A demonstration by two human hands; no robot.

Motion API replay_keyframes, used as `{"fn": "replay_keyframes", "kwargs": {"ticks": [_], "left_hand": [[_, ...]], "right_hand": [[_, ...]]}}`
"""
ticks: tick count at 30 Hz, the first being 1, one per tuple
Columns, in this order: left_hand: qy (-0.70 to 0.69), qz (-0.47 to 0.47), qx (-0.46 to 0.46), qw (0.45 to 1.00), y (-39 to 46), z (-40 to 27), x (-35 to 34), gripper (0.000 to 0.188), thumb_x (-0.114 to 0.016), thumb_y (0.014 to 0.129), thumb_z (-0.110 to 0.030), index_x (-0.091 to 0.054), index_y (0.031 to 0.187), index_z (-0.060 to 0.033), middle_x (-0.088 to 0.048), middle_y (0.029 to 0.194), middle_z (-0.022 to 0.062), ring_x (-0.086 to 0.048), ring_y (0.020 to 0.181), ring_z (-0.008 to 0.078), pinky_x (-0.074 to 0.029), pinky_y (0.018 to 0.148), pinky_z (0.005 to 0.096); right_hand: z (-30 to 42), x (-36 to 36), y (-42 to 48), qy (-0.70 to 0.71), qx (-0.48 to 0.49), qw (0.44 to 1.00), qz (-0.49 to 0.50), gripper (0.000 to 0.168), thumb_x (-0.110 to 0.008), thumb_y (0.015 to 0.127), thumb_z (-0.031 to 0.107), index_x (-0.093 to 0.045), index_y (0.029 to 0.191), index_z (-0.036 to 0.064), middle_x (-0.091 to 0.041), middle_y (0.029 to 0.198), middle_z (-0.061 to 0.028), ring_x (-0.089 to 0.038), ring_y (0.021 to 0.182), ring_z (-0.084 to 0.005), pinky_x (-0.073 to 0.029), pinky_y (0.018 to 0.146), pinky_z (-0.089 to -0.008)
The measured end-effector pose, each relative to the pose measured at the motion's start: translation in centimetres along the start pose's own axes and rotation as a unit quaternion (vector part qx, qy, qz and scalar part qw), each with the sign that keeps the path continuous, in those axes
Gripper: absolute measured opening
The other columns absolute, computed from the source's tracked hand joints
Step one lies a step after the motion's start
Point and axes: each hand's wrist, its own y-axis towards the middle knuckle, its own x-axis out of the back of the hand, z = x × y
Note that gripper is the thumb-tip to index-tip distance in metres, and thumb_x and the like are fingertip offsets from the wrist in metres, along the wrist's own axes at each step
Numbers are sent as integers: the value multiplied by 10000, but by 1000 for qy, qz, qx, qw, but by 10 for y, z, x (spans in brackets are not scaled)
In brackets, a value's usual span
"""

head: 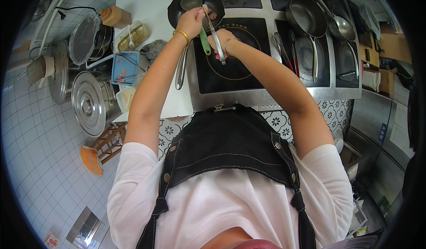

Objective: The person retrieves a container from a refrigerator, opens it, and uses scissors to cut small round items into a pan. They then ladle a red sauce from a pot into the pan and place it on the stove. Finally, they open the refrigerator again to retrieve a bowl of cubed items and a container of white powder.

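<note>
My right hand (222, 41) grips what look like long metal tongs (216, 37), slanted toward a black wok (173, 14). Over the wok, my left hand (190, 21) pinches a small pinkish piece (205, 8) by the tongs' far tips. Inside the wok lie a dark ladle head (191, 2) and a pinkish-brown piece of food (212, 16). The ladle's green handle (205, 44) leans out over the rim between my hands. Toward me extends the wok's steel handle (180, 72), passing beside my left forearm.
An induction cooktop (233, 79) lies under my right hand. Rightward are a frying pan (305, 17), a steel ladle (344, 24) and red-handled tongs (296, 55). The left counter (178, 102) holds a blue tray (125, 65) with pink scraps, a squeeze bottle (118, 16) and a lidded pot (87, 105).
</note>
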Motion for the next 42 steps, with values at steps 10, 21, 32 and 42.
{"fn": "replay_keyframes", "kwargs": {"ticks": [10,21,32,42], "left_hand": [[-23,31,14,999,0,9,-16,355,-538,886,-276,-573,1138,-27,-652,990,158,-629,909,271,-483,783,333],[-345,41,127,929,6,5,-5,300,-467,946,-304,-525,1104,-54,-553,830,-20,-456,649,64,-386,546,216],[-173,-4,70,982,0,-13,-8,247,-450,936,-234,-517,1013,-9,-554,738,32,-516,637,138,-434,598,300],[-43,2,14,999,11,16,-11,248,-435,922,-235,-490,1005,-8,-592,845,162,-585,805,296,-448,742,376]], "right_hand": [[-14,15,15,122,-10,991,-56,459,-733,727,409,-584,672,-22,-552,575,-91,-543,456,-180,-457,423,-305],[-12,18,6,59,80,994,47,694,-503,725,704,-576,853,26,-513,686,-92,-497,526,-153,-394,465,-280],[-2,15,14,81,97,991,41,488,-518,749,523,-587,636,54,-513,517,-82,-501,412,-199,-375,396,-321],[-7,-6,21,20,34,995,-95,310,-522,779,249,-617,705,-36,-588,583,-132,-589,466,-223,-483,441,-308]]}}
